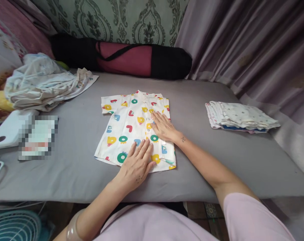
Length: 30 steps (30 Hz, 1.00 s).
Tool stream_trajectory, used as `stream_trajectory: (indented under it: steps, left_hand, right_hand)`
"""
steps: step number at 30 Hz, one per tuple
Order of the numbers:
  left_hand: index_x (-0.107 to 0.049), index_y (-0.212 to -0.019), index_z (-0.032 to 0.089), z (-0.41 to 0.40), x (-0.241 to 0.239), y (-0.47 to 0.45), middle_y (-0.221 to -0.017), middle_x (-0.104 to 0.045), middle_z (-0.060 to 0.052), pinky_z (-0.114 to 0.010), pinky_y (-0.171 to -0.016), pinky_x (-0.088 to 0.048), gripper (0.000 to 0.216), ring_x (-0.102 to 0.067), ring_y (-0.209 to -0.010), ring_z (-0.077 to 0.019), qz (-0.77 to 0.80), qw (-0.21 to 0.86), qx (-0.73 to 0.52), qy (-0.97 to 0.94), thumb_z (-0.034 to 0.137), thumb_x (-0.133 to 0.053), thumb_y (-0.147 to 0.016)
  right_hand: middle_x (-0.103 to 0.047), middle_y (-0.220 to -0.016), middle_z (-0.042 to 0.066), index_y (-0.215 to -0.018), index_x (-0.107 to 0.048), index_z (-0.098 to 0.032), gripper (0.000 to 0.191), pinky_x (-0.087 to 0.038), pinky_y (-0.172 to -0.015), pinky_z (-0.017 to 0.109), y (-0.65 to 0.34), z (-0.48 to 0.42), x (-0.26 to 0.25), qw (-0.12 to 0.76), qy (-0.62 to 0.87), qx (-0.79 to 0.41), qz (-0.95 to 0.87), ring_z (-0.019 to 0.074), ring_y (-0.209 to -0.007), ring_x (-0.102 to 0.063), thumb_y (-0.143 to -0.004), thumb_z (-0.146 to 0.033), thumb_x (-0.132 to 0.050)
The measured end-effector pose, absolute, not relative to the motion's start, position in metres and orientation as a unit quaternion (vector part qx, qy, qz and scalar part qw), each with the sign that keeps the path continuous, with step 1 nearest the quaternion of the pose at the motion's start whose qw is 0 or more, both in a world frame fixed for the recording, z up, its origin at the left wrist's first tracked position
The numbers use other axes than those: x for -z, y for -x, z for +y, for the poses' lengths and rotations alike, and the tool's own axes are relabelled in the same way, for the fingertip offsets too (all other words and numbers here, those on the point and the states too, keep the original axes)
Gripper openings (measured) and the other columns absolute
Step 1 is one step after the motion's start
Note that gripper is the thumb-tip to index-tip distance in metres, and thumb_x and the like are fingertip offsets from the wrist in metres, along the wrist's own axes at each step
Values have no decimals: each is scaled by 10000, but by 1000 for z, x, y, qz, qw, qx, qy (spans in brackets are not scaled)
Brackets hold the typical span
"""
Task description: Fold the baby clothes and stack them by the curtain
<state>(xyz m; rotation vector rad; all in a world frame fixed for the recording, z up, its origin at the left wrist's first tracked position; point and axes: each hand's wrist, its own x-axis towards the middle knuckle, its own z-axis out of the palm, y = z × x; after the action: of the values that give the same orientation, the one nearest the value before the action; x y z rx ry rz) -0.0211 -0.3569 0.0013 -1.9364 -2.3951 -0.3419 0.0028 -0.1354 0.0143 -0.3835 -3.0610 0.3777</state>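
Note:
A small white shirt (pixel 128 124) printed with coloured letters and rings lies flat on the grey mattress (pixel 73 167), its right side folded inward. My left hand (pixel 136 164) rests flat on the shirt's lower hem, fingers stretched out together. My right hand (pixel 163 126) lies flat on the folded right side of the shirt, fingers extended. Neither hand holds anything.
A stack of folded clothes (pixel 239 117) sits to the right. A heap of unfolded white laundry (pixel 41 83) lies at the back left. A black and maroon bag (pixel 131 58) runs along the back wall. A white device (pixel 6 130) and a fan (pixel 13 226) are at left. Curtains (pixel 254 43) hang at right.

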Motion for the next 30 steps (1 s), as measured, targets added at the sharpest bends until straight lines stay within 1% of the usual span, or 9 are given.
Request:
stream_trajectory:
  steps: [7,10,13,17,20,23,25,28,30]
  left_hand:
    - [-392,-1440,87,-355,3,19,-1533,-347,-179,-527,-1155,-265,557,-292,-1435,-305,-773,36,103,626,418,-353,-993]
    - [-389,-1438,93,-356,-1,19,-1530,-353,-182,-537,-1152,-269,551,-296,-1433,-307,-771,22,114,626,413,-368,-990]
    - [-371,-1445,122,-362,-13,26,-1527,-370,-165,-500,-1153,-296,541,-314,-1429,-281,-755,-18,143,640,405,-392,-985]
    - [-416,-1406,183,-379,-29,52,-1471,-451,-137,-415,-1081,-408,465,-424,-1356,-247,-788,-21,226,572,377,-402,-984]
    - [-523,-1294,178,-398,-28,79,-1326,-546,-161,-438,-998,-453,410,-534,-1207,-287,-863,43,250,437,401,-423,-964]
    - [-570,-1223,155,-418,-19,102,-1151,-603,-163,-466,-930,-461,443,-587,-1038,-305,-919,80,216,320,462,-429,-937]
    - [-575,-1207,154,-429,-15,111,-1046,-623,-139,-460,-887,-466,460,-598,-940,-290,-940,72,192,272,484,-426,-924]
    - [-591,-1146,182,-437,-13,114,-919,-634,-88,-421,-828,-468,422,-589,-857,-259,-953,45,175,241,492,-430,-908]
    - [-603,-1077,199,-437,-13,113,-879,-634,-67,-392,-789,-459,377,-578,-827,-243,-955,29,174,240,489,-434,-905]
  right_hand:
    - [-368,-1540,95,-1445,-429,-150,557,-135,-1193,424,22,-109,-21,9,133,-140,-981,210,-1431,-297,-1011,-380,-167]
    - [-234,-1592,123,-1499,-316,-97,592,-87,-1198,424,42,-91,-17,50,197,-117,-972,224,-1470,-184,-1004,-393,-182]
    - [-122,-1616,127,-1532,-210,-73,656,-68,-1200,433,56,-80,-3,3,232,-117,-966,241,-1489,-83,-993,-446,-192]
    - [-110,-1620,118,-1534,-215,-101,663,-102,-1194,449,63,-72,-1,-48,236,-111,-964,261,-1489,-75,-985,-473,-217]
    - [-298,-1561,165,-1453,-396,-116,585,-232,-1148,475,70,-72,-18,-63,228,-91,-967,312,-1433,-263,-958,-427,-360]
    - [-534,-1365,182,-1259,-588,-134,397,-339,-1064,462,88,-87,-41,20,229,-69,-971,312,-1269,-472,-939,-272,-399]
    - [-606,-1260,160,-1176,-630,-144,361,-388,-1006,412,108,-109,-52,86,208,-91,-970,284,-1181,-532,-937,-201,-366]
    - [-693,-1079,87,-1027,-677,-181,332,-443,-903,325,144,-151,-59,55,106,-191,-974,229,-1041,-604,-932,-179,-358]
    - [-691,-1096,76,-1015,-673,-190,297,-447,-905,317,166,-179,-56,40,80,-234,-968,223,-1053,-602,-934,-195,-387]
